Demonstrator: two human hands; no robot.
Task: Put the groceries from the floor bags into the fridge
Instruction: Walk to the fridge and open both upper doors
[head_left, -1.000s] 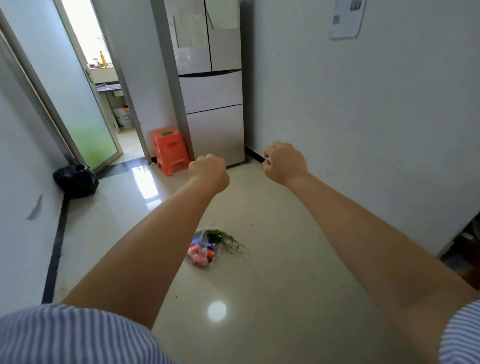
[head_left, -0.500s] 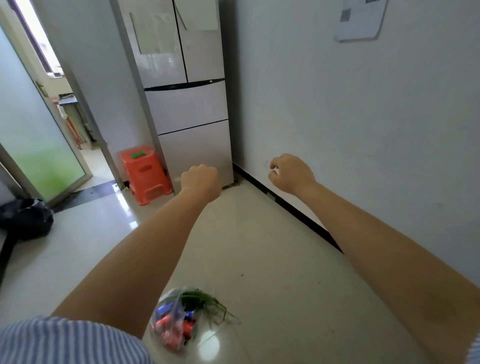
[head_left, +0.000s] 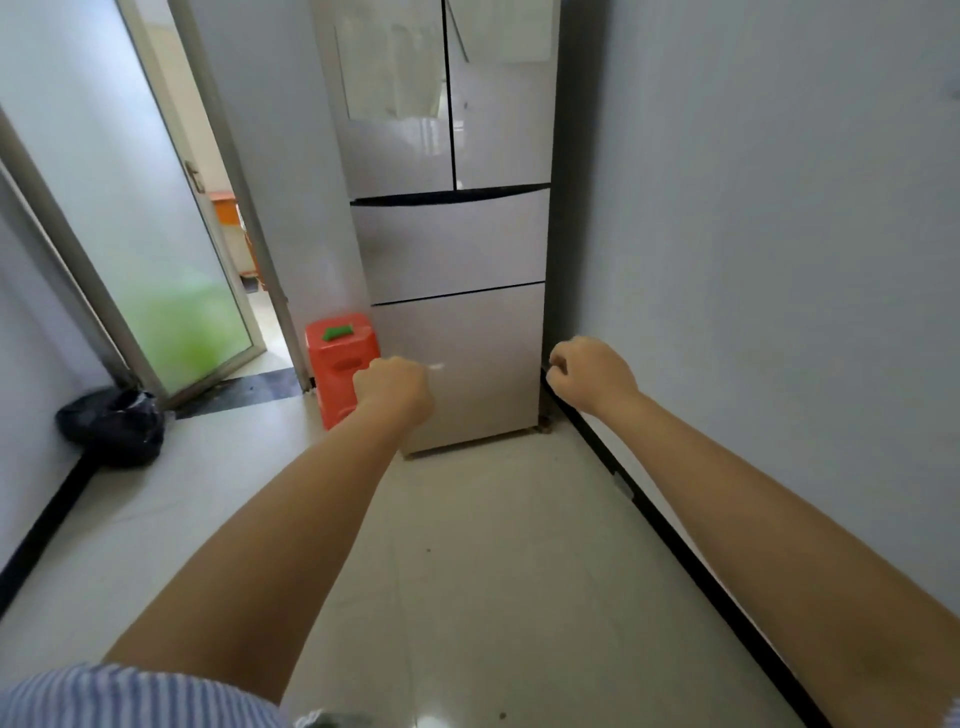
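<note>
Both of our hands are out ahead of us as curled fists holding nothing: the left hand (head_left: 393, 388) hangs in front of the bottom drawer, and the right hand (head_left: 589, 373) sits near the right wall, its fingers folded in around empty air.

Half a second ago a clear plastic bag of groceries, with red and blue packets and green leafy stalks, lay on the floor just below our left arm; now it has slipped out of view under us as we have walked on, and only a pale scrap shows at the near edge, too little to identify. The tall silver-grey fridge (head_left: 457, 249) has grown larger and stands centred at the far end of the pale tiled floor (head_left: 467, 545). We judge that we have passed the bag empty-handed, so nothing has been stored yet; the likely step in hand is opening the fridge first.

Its two glossy upper doors meet at a dark vertical seam, and both drawers below are closed flush. An orange plastic stool (head_left: 340, 358) with a green patch on top stands just left of it, and a black bin bag (head_left: 111, 426) slumps against the left wall.
</note>
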